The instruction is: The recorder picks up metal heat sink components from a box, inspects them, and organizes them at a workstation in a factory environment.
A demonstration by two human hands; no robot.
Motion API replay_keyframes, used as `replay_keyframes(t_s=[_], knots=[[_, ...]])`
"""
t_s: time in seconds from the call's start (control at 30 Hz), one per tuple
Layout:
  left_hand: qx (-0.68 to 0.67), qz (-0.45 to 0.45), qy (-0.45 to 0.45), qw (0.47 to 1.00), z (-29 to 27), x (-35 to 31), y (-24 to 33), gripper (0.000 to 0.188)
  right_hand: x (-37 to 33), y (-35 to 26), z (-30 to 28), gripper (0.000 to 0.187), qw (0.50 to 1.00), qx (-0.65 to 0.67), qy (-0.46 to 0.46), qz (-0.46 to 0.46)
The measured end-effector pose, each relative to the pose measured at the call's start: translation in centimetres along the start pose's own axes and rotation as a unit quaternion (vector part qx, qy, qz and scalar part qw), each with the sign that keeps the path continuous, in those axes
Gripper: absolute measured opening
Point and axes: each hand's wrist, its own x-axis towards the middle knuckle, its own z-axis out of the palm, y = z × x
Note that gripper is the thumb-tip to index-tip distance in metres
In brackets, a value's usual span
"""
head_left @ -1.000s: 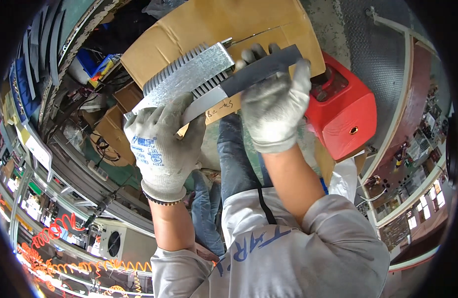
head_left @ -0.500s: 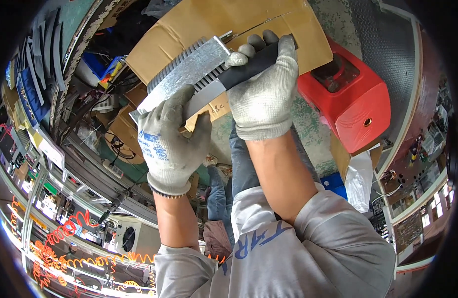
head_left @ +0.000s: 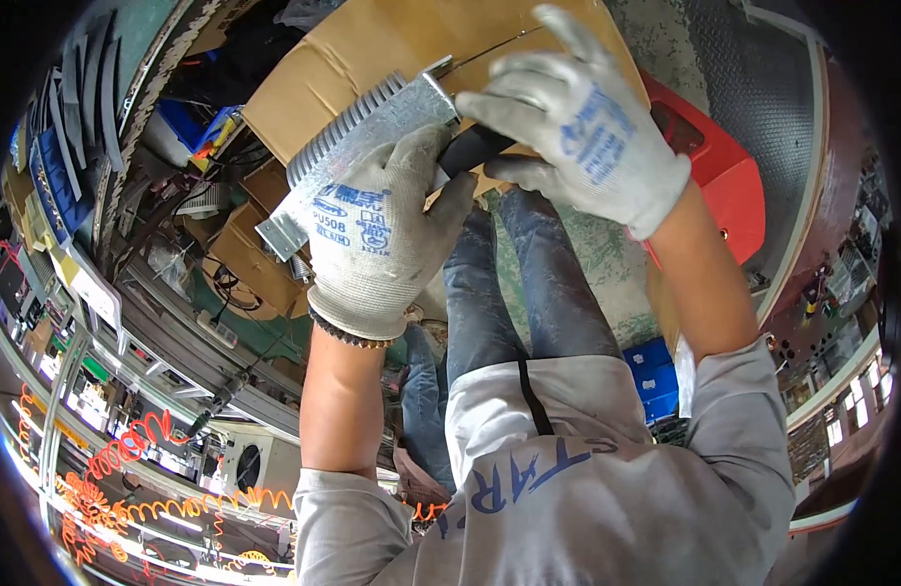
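Note:
A shiny galvanised metal bracket (head_left: 318, 181) with a ribbed, coil-like grey part (head_left: 348, 117) along its far side lies slanted over cardboard. My left hand (head_left: 372, 230), in a grey-white work glove, is closed on the bracket's near side and on a flat strip, hiding much of both. The strip's black end (head_left: 477, 148) sticks out past my left fingers. To its right is my right hand (head_left: 592, 132), gloved alike, its fingers spread and one pointing up. The right thumb and lower fingers are close around the black end; whether they touch it I cannot tell.
A large brown cardboard sheet (head_left: 392, 39) spreads beneath the parts. A red plastic housing (head_left: 719, 200) stands at the right, with a blue box (head_left: 653, 376) below it. Dark strips (head_left: 99, 88) hang at the far left. Orange coiled hoses (head_left: 196, 508) fill the lower left.
My right hand has let go of the black end, turned over and spread its fingers to the right. My left hand has slid right along the bracket and strip.

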Motion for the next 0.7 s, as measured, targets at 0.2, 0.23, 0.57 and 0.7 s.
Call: replay_keyframes(t_s=[0.2,0.23,0.57,0.7], knots=[[-0.017,-0.01,0.007,1.0,0.1,-0.2,0.1,0.034,0.4,1.0,1.3,0.05,0.997,-0.014,-0.025,-0.076],[-0.016,-0.011,0.005,1.0,0.0,-0.2,0.3,0.034,0.5,1.0,1.6,0.049,0.996,0.0,-0.008,-0.085],[-0.022,-0.032,0.003,0.999,0.2,-0.3,0.3,0.028,0.6,1.1,2.2,0.038,0.992,0.088,-0.043,-0.085],[0.011,-0.003,0.022,1.0,-0.1,-0.1,0.5,0.023,0.4,1.0,2.6,0.05,0.992,0.068,-0.003,-0.106]])
